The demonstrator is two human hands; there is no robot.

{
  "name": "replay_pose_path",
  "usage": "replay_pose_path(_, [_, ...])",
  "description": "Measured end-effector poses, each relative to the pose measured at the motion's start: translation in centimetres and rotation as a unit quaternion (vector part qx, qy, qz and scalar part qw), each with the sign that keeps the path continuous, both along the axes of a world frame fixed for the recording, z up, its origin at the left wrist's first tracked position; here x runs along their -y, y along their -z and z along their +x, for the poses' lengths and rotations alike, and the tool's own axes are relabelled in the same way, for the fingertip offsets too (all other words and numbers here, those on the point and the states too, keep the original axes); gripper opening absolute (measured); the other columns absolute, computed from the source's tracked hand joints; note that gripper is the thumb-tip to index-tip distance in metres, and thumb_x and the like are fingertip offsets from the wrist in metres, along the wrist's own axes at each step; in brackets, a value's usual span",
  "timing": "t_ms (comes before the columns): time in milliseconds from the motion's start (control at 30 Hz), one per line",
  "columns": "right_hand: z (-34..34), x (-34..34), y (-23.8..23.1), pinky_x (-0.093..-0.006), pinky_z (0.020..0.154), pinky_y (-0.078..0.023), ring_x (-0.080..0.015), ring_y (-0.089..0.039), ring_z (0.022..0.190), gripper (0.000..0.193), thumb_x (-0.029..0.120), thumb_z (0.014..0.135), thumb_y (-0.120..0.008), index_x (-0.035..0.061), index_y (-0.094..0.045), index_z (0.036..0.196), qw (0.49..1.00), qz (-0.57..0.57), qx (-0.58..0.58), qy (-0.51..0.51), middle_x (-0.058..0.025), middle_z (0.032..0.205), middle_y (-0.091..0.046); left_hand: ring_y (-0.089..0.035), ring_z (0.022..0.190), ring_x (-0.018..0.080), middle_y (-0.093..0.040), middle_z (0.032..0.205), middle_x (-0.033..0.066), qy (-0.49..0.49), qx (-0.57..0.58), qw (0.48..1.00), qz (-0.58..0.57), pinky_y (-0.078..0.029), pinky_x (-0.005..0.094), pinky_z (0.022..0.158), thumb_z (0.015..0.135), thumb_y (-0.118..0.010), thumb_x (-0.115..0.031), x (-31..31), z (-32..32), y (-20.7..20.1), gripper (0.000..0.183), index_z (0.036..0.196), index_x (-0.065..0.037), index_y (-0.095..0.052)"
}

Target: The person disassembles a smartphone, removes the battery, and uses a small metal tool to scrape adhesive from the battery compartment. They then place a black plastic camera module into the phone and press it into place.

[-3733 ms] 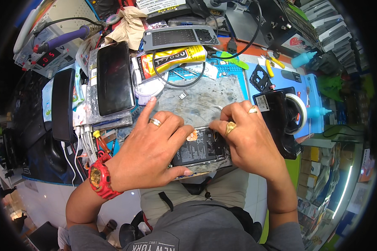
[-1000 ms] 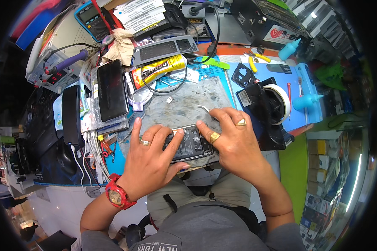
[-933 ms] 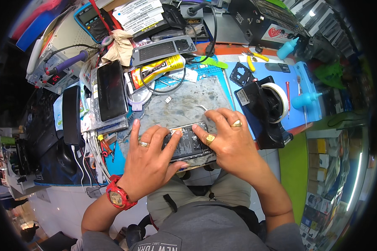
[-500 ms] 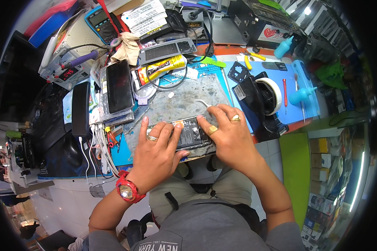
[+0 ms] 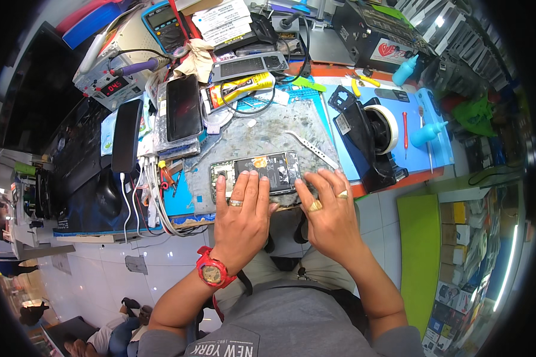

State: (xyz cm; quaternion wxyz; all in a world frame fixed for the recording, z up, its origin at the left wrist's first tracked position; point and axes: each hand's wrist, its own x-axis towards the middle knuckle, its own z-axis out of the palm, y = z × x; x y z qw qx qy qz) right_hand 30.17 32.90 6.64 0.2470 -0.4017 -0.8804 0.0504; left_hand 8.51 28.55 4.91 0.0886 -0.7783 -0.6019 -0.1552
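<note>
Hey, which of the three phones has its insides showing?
The opened phone, partly under the left hand: its battery is exposed, whereas the middle phone and far-left phone show dark faces.

Tweezers point(image 5: 312, 146): only the bent tip had shown past the right hand point(image 5: 329, 208); now the length lay exposed on the grey mat point(image 5: 262, 138), rear end just beside the fingertips. Right hand had left the opened phone's point(image 5: 278, 169) upper right corner for its right end. Left hand point(image 5: 244, 208) had drawn lower, uncovering the phone's left end.
</note>
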Motion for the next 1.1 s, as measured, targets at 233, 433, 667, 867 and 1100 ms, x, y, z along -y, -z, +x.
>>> replay_pose_path(233, [-2.4,-0.8,0.3,-0.0668,0.126,-0.035,-0.0425,-0.054,0.143,0.051,0.027,0.098,-0.077,0.0037,-0.07,0.143,0.999,0.029,0.038,0.0,-0.019,0.147,-0.063,-0.053,0.149,0.0348,-0.065,0.149,0.0168,-0.009,0.021,0.999,0.024,-0.025,0.0671,0.132,0.103,-0.074,-0.027,0.6,0.2,0.6,0.052,0.147,0.0,-0.068])
replay_pose_path(433, [-2.8,-0.7,-0.4,-0.0667,0.127,-0.034,-0.0429,-0.053,0.143,0.048,0.026,0.098,-0.078,0.0036,-0.071,0.14,0.999,0.006,0.042,-0.002,-0.0188,0.146,-0.064,-0.055,0.146,0.0328,-0.066,0.148,0.0167,-0.021,0.019,0.999,0.02,-0.025,0.0672,0.132,0.102,-0.075,-0.027,1.0,0.6,0.8,0.051,0.145,0.0,-0.069])
replay_pose_path(667, [-2.2,-2.7,-0.8,-0.0599,0.119,-0.043,-0.0401,-0.06,0.129,0.032,0.008,0.093,-0.078,0.0011,-0.077,0.125,0.999,-0.005,-0.052,0.012,-0.0175,0.13,-0.066,-0.056,0.144,0.0318,-0.066,0.148,0.0169,-0.016,0.038,0.999,0.02,-0.024,0.0683,0.132,0.102,-0.075,-0.027,1.0,0.6,0.3,0.051,0.143,0.001,-0.069])
replay_pose_path(867, [-3.2,-5.5,-1.5,-0.0532,0.11,-0.047,-0.0389,-0.062,0.119,0.023,0.002,0.092,-0.076,-0.0008,-0.077,0.114,0.998,-0.032,-0.044,-0.023,-0.015,0.119,-0.069,-0.057,0.143,0.0315,-0.067,0.147,0.0167,-0.013,0.032,0.999,0.019,-0.025,0.0693,0.131,0.101,-0.076,-0.028,0.9,0.5,0.3,0.051,0.143,0.001,-0.07])
replay_pose_path(1100, [-3.2,-6.0,-2.5,-0.0519,0.104,-0.048,-0.0384,-0.064,0.111,0.012,0.001,0.088,-0.079,0.0009,-0.076,0.1,0.994,-0.084,-0.07,-0.03,-0.0142,0.111,-0.069,-0.06,0.14,0.0317,-0.069,0.144,0.0156,-0.006,0.075,0.997,0.021,-0.025,0.0703,0.131,0.1,-0.077,-0.027,0.7,0.3,0.3,0.049,0.14,0.001,-0.072])
